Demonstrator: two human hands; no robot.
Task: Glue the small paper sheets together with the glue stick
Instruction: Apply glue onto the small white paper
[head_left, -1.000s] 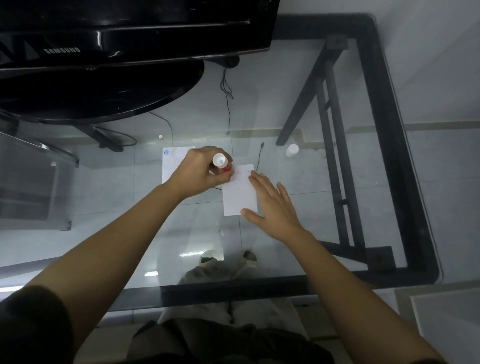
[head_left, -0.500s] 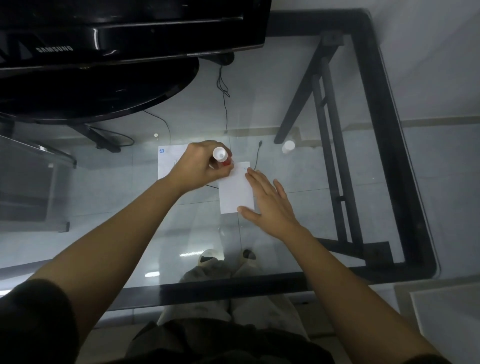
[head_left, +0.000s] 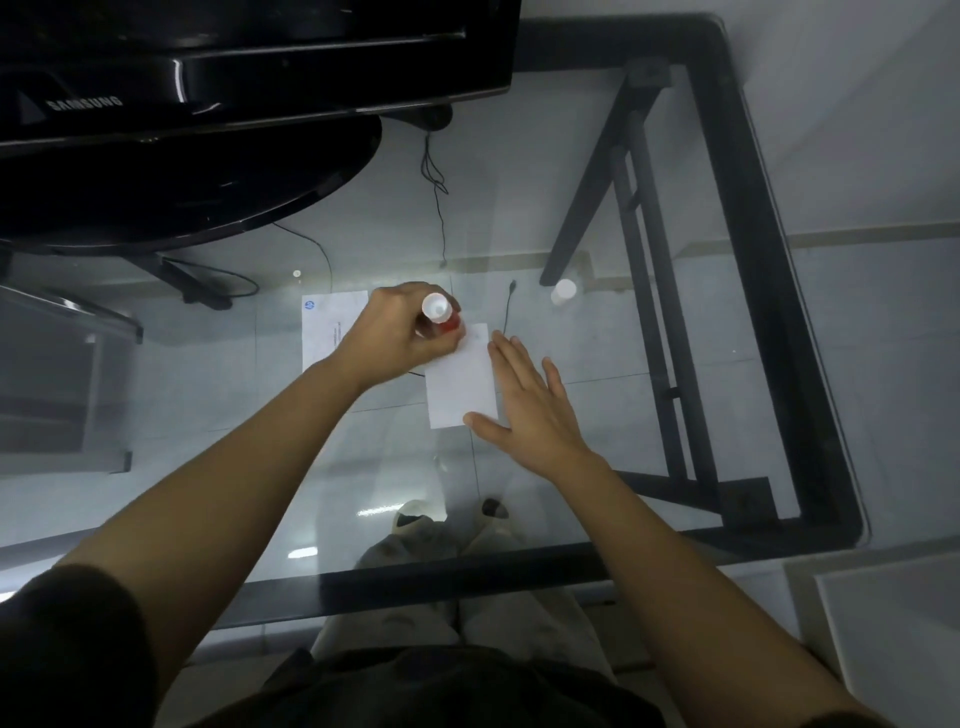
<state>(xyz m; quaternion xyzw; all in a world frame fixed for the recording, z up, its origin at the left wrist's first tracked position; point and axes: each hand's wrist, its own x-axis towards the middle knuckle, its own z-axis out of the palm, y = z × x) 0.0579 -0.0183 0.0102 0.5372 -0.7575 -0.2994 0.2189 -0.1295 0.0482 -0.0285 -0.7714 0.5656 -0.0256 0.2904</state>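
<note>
A small white paper sheet (head_left: 460, 384) lies on the glass table (head_left: 675, 364). My left hand (head_left: 397, 338) grips a glue stick (head_left: 440, 313) with a white end and red band, its tip down at the sheet's upper left corner. My right hand (head_left: 524, 405) lies flat with fingers spread on the sheet's right edge, thumb at its lower corner. A second white sheet (head_left: 327, 327) with printed text lies to the left, partly hidden under my left hand.
A white cap (head_left: 563, 291) stands on the glass to the right of the sheets. A black monitor (head_left: 208, 78) on a round base fills the far left. A thin cable (head_left: 506, 312) runs near the sheet. The table's black frame borders the right and near edges.
My left hand with the glue stick has shifted slightly over the sheet's top left corner. My right hand stays flat on the sheet.
</note>
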